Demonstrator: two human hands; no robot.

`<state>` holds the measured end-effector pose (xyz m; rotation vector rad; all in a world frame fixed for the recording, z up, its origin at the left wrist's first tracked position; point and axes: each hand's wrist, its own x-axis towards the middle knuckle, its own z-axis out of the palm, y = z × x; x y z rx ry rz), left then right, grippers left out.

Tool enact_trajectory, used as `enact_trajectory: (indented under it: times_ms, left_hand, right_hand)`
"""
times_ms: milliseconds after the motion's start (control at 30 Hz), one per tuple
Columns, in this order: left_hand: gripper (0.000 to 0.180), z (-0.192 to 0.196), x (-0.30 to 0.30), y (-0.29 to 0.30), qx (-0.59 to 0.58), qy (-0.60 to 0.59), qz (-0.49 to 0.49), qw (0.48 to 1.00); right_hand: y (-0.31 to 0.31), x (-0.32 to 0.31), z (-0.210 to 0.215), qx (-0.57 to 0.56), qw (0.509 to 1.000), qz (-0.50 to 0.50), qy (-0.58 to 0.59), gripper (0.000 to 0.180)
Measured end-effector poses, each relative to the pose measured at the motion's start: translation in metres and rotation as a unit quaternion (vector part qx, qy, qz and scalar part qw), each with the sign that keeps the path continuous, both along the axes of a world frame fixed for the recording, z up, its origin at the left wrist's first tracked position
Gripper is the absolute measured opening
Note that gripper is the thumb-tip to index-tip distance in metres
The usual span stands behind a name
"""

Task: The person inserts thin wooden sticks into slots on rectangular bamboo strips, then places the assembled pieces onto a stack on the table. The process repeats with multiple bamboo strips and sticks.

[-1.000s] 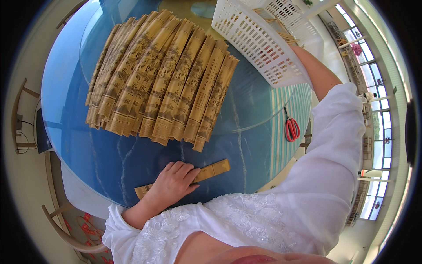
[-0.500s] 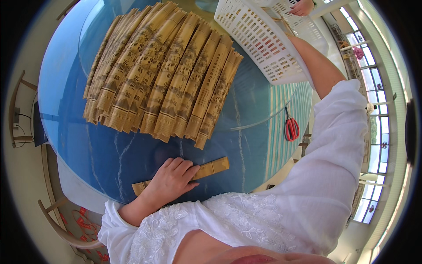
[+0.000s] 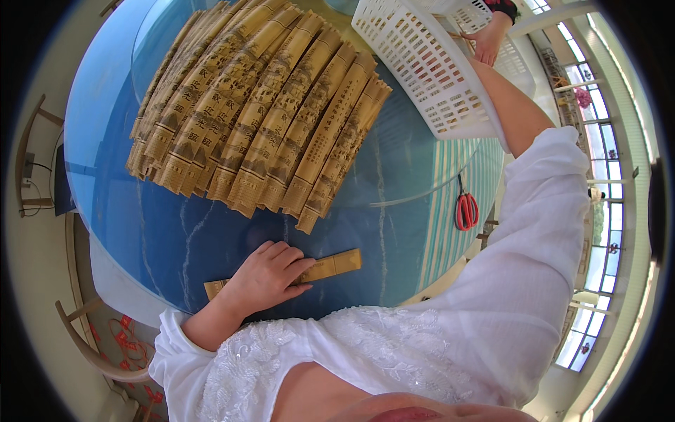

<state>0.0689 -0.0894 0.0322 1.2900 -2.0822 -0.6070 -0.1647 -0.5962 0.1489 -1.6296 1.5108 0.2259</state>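
Note:
My left hand (image 3: 273,276) lies over a single long gold printed paper sleeve (image 3: 339,264) on the table near my body. Its fingers curl across the middle of the sleeve, with the thumb on the near side, and both sleeve ends stick out. Beyond it spreads a thick overlapping stack of the same sleeves (image 3: 256,112), printed with dark landscapes and cut jagged at the ends. My right forearm (image 3: 517,112) reaches behind the wall of a white slotted plastic basket (image 3: 429,70), which hides my right hand. Thin sticks partly show inside the basket.
Red-handled scissors (image 3: 466,211) lie on the striped right part of the blue marbled table (image 3: 365,225). Another person's hand (image 3: 489,43), in a dark sleeve, is at the basket's far side. A wooden chair (image 3: 105,362) stands at the lower left.
The other person's hand has come further into view, down and toward the basket. My left hand stays on the sleeve, and my right arm remains extended. The whole view has shifted slightly.

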Motion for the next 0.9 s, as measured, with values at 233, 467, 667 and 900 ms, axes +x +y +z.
enact_trajectory:
  times_ms: [233, 467, 667, 900]
  left_hand:
    - [0.042, 0.002, -0.002, -0.006, 0.022, 0.017, -0.001, 1.000]
    - [0.043, 0.000, 0.004, -0.002, 0.031, 0.013, -0.006, 0.999]
    - [0.044, -0.001, 0.011, -0.001, 0.023, 0.012, -0.001, 1.000]
    - [0.044, 0.000, 0.015, 0.000, 0.028, 0.007, 0.000, 1.000]
  right_hand:
    - [-0.009, 0.011, -0.006, -0.001, 0.999, 0.018, -0.030, 0.033]
    - [-0.010, 0.018, -0.006, -0.015, 0.998, 0.018, -0.053, 0.033]
    - [-0.010, 0.024, -0.007, -0.023, 0.997, 0.014, -0.076, 0.033]
    - [-0.009, 0.026, -0.003, -0.035, 0.993, 0.010, -0.110, 0.033]
